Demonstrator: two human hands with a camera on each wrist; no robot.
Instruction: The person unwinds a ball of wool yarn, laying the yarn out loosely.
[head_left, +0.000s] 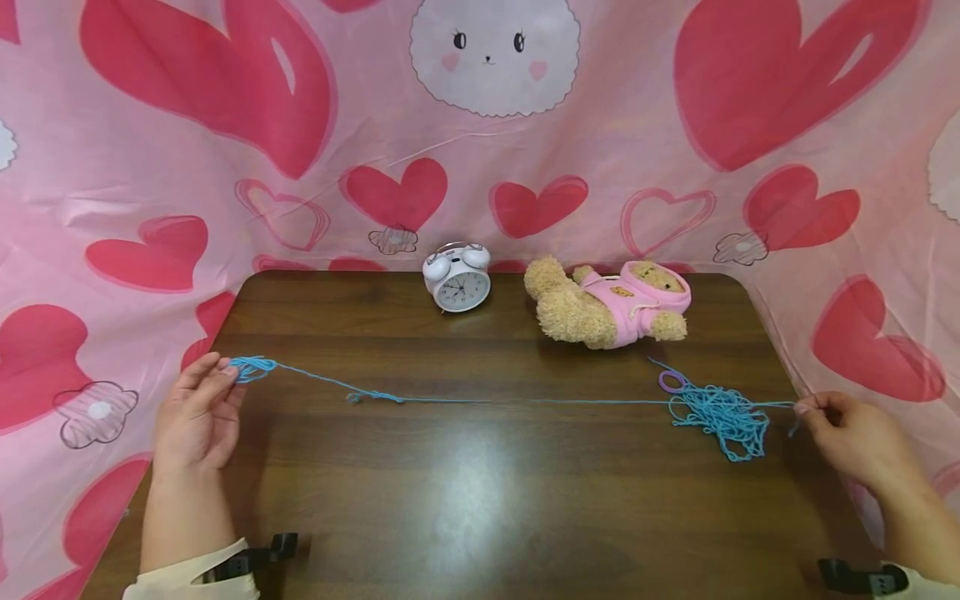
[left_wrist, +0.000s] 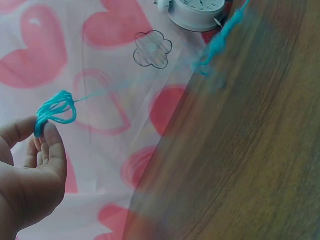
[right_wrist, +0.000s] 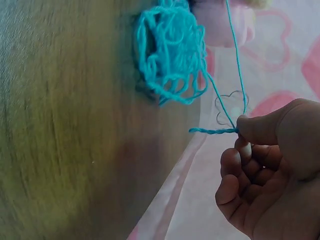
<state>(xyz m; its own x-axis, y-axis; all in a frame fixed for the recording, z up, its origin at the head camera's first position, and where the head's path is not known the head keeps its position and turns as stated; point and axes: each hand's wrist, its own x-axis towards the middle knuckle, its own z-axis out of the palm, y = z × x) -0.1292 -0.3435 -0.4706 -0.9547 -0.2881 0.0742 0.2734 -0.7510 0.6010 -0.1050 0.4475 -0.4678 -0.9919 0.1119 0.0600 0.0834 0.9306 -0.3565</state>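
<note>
Blue yarn (head_left: 442, 400) stretches across above the brown table between the two hands. At the left, the left hand (head_left: 198, 412) pinches a small looped bundle of the yarn (left_wrist: 57, 107) between thumb and fingers. A knotted clump (head_left: 378, 396) hangs along the strand right of it. The right hand (head_left: 862, 437) pinches the yarn at the table's right side; in the right wrist view a short twisted tail (right_wrist: 212, 131) sticks out from the fingertips. Beside that hand lies a loose tangled heap of the same yarn (head_left: 727, 421), with a purple ring (head_left: 672, 382) at its upper left edge.
A white twin-bell alarm clock (head_left: 459, 279) stands at the table's back edge. Right of it lies a teddy bear in a pink hoodie (head_left: 618, 304). A pink heart-patterned cloth (head_left: 525, 142) hangs behind and around the brown wooden table (head_left: 375, 500).
</note>
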